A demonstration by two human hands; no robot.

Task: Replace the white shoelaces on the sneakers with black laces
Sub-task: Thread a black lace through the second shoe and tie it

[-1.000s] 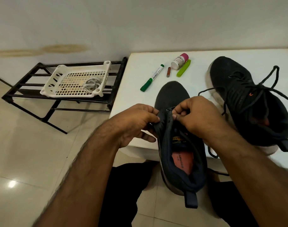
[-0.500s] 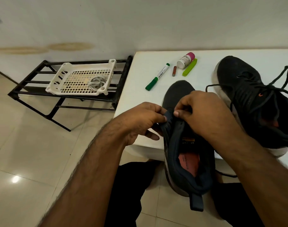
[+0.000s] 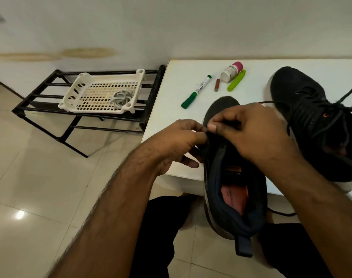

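Black sneaker [image 3: 229, 189], eyelet edge pinched, both hands

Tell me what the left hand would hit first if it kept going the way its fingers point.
The left hand points right, at the near sneaker's eyelet edge, which it already pinches; just past that is the right hand. Depth unclear.

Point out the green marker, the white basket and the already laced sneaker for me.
green marker [image 3: 197, 91], head view, on the middle of its white barrel.
white basket [image 3: 70, 97], head view, on its left wall.
laced sneaker [image 3: 297, 85], head view, on its toe.
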